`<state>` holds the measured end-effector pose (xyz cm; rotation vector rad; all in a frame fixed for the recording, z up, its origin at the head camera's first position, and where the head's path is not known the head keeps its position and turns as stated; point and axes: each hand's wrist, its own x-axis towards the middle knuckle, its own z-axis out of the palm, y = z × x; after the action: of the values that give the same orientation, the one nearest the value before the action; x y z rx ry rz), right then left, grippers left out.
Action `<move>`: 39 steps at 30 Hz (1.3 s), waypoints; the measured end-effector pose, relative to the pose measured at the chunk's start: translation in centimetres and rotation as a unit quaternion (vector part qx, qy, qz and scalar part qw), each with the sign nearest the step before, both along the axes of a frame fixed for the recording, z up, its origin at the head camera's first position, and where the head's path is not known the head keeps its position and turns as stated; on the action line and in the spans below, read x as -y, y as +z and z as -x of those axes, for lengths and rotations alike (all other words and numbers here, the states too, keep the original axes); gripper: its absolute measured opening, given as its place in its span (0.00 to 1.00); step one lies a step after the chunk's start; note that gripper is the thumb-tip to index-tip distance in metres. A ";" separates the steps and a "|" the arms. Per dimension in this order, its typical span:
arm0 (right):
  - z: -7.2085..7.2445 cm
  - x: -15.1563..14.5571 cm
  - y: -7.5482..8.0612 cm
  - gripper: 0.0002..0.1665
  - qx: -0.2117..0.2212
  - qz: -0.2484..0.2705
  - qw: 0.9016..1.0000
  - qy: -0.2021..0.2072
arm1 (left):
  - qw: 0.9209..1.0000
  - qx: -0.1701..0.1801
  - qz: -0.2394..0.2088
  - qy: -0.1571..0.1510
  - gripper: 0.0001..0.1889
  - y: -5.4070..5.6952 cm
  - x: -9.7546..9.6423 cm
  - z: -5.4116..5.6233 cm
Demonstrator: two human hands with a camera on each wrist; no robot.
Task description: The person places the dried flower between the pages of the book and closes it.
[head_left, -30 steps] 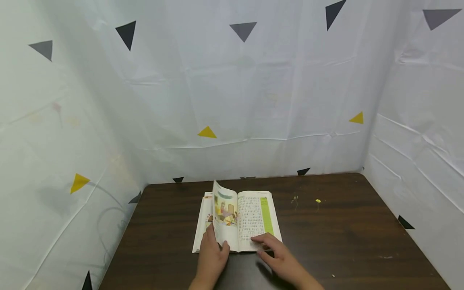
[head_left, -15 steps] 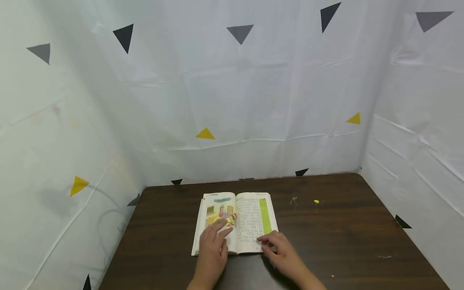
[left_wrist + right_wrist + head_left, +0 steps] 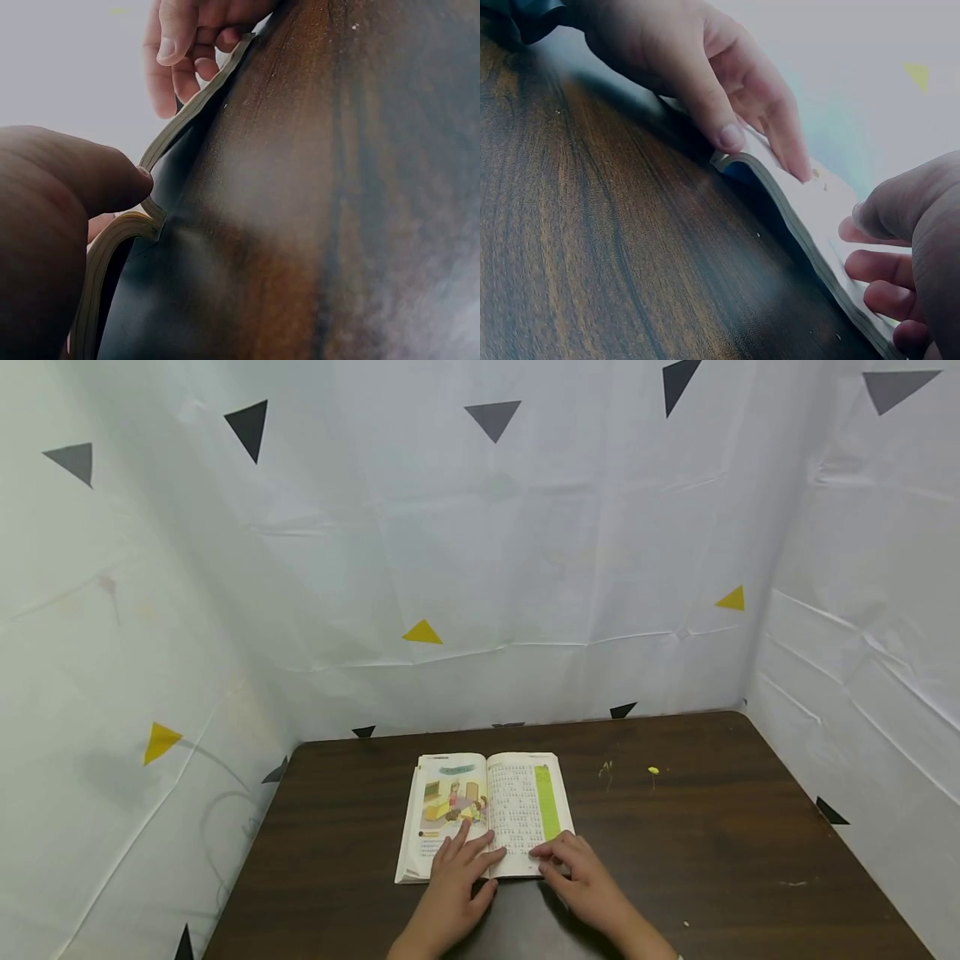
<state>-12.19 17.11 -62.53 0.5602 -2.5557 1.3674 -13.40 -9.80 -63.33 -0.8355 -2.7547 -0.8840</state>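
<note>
An open book (image 3: 517, 802) lies flat on the dark wooden table, a coloured picture on its left page and lines of print beside a green strip on its right page. My left hand (image 3: 456, 889) rests on the lower left page with fingers spread, near the centre fold. In the left wrist view its thumb (image 3: 112, 176) lies by the book's bottom edge at the fold. On the lower right corner of the book sits my right hand (image 3: 588, 887). Its fingers are loosely bent, with nothing held between them in the right wrist view.
Brown table (image 3: 712, 843) spreads around the book. White sheeting (image 3: 525, 543) with grey, black and yellow triangles hangs behind and at both sides. A small yellow mark (image 3: 653, 770) and a pale speck (image 3: 686, 924) show on the tabletop, right of the book.
The raised left page has come down flat onto the left side. My left hand has slid right toward the fold, its fingers spreading. My right hand has shifted only slightly.
</note>
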 end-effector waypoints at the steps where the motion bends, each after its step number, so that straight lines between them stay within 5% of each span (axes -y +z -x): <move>1: 0.0 0.0 0.0 0.12 -0.001 -0.002 1.000 0.000 | 1.000 0.004 -0.003 -0.001 0.24 0.1 0.0 0.0; 19: -1.3 -0.5 1.2 0.09 0.019 -0.019 1.000 0.012 | 1.000 0.016 -0.009 -0.013 0.23 -0.1 0.0 0.1; 26: -2.4 -3.0 3.0 0.06 0.046 -0.077 0.996 0.027 | 0.999 0.025 -0.021 -0.010 0.23 -0.2 0.0 0.1; 31: -2.7 -6.1 2.7 0.04 0.074 -0.133 0.988 0.040 | 0.999 0.033 -0.031 -0.012 0.24 -0.2 -0.1 0.0; 39: -1.2 -10.5 2.3 0.22 0.098 -0.222 0.968 -0.058 | 0.998 0.039 -0.040 -0.012 0.23 -0.2 0.0 0.1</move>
<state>-10.96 27.60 -60.22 0.3450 -3.0228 0.8456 -13.51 -9.77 -63.52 -0.8396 -2.7585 -1.0458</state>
